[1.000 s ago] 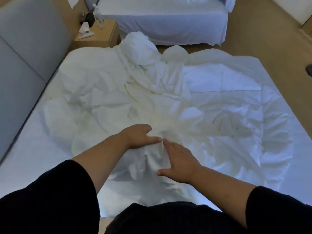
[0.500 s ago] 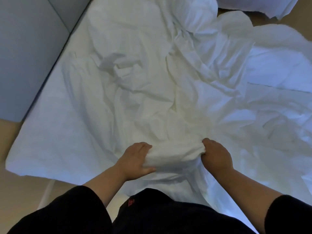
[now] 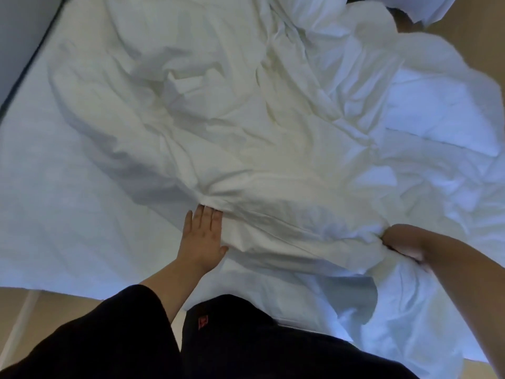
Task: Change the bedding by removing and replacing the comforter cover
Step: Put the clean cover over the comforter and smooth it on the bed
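A crumpled white comforter cover lies spread over the bed, bunched into folds near the bed's foot. My left hand lies flat with straight fingers against the left end of a stretched fold of the cover. My right hand grips the right end of that fold, fingers curled into the cloth. The fold runs taut between the two hands. The plumper white comforter lies at the right side of the bed.
The white bed sheet shows bare on the left. A grey headboard stands at the far left. Tan floor lies below the bed's edge. A second bed's white corner shows at the top right.
My hands have moved apart along the cover: the right hand pulled its bunch rightward, and the left hand let go of its grip and now lies flat. The camera tilted further down.
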A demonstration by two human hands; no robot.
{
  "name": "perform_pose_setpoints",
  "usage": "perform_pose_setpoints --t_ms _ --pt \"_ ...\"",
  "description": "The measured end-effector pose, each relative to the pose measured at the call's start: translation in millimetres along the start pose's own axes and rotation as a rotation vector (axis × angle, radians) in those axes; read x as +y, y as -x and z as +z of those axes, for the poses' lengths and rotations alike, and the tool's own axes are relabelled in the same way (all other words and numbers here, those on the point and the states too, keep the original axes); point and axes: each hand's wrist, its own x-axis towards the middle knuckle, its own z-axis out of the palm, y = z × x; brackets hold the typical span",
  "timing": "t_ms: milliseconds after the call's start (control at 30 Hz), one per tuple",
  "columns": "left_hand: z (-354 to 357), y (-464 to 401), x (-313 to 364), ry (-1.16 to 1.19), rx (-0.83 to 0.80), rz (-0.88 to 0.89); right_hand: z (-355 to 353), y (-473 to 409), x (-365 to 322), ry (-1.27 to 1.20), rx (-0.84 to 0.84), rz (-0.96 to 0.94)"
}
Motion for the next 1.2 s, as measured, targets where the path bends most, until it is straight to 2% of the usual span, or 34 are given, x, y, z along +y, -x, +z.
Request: perform_pose_setpoints --t_ms 100,267,367,433,467,533,633,700,800,900,967,1067,1100,1133,1200 --pt "-17 -32 11 0.072 0.160 0.036 7 20 0 -0.048 -0.059 0.049" --pt "-57 -73 16 0.192 0.682 0.261 12 36 -1 -0.079 -0.076 0.045" --pt "-82 -87 8 0.196 0.798 0.371 14 42 3 -0.066 -0.063 0.043" --pt "-97 -96 -1 0.142 0.757 0.345 14 45 8 -0.072 -0.054 0.047" --pt "-103 -101 -8 0.120 0.680 0.305 14 48 11 -0.072 -0.051 0.049" --pt "-114 -113 -24 0.010 0.430 0.259 15 53 16 -0.065 -0.058 0.045" --pt "-106 -123 -38 -0.323 0.017 0.354 17 58 27 -0.099 -0.040 0.043" --pt "-88 -112 -39 -0.385 -0.138 0.381 15 61 35 -0.127 -0.027 0.025" --pt "-66 -91 -37 -0.328 -0.101 0.400 11 66 43 -0.164 -0.042 0.019" --pt "-76 -73 -29 -0.074 -0.041 0.285 3 69 50 -0.101 0.004 0.026" --pt "-101 -65 -17 0.010 0.009 0.292 -7 70 54 -0.079 0.204 0.018" --pt "-157 -49 22 0.002 0.019 0.400 -14 88 38 -0.033 0.496 -0.050" --pt "-175 -42 41 0.015 0.018 0.438 -10 96 28 0.010 0.588 -0.149" --pt "-191 -35 62 0.031 0.002 0.472 -4 107 11 0.049 0.649 -0.336" --pt "-213 -22 103 0.078 -0.026 0.546 18 137 -30 0.125 0.546 -0.799"
